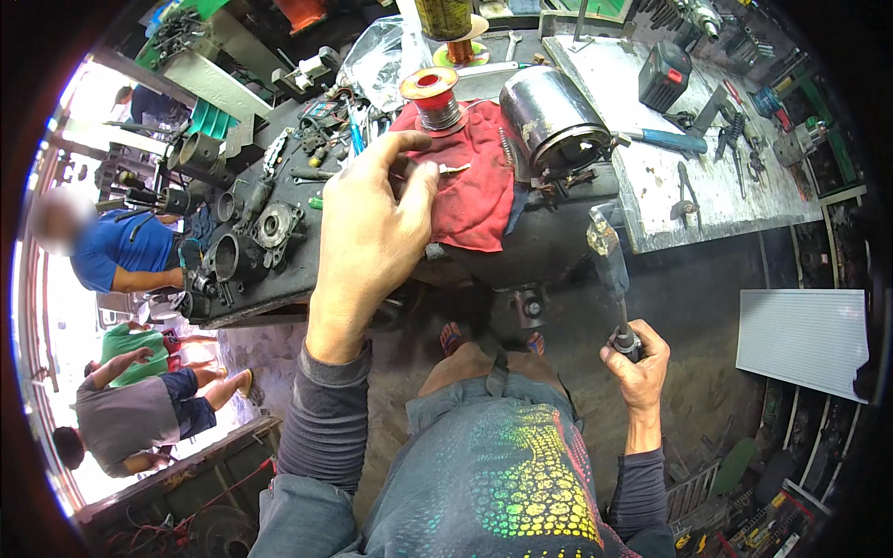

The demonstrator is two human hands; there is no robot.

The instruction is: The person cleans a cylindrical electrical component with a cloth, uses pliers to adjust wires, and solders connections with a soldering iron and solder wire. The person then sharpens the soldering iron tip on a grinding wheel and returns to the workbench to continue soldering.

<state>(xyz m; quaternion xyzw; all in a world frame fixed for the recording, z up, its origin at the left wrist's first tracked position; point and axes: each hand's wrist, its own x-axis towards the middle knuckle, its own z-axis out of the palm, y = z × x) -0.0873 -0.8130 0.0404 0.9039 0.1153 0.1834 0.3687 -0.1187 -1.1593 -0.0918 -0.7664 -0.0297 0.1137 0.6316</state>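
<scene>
My left hand (372,219) is over a red cloth (476,209) with its fingers closed on a small pointed metal piece (451,171), mostly hidden. Just beyond it stands a spool of silver wire (435,110) with red-rimmed flanges. Beside the cloth lies a shiny metal cylinder (544,107), a small spring (509,153) along its left. My right hand (634,367), below the bench edge, grips the handle of a large soldering iron (614,265), head upward, with a crusted tip.
Metal housings (244,251) and tools crowd the dark bench at left. A pale board (670,223) at right holds a battery pack (662,76), a hammer (665,139) and pliers (686,200). People (130,246) are at the left. A perforated white panel (802,339) stands at lower right.
</scene>
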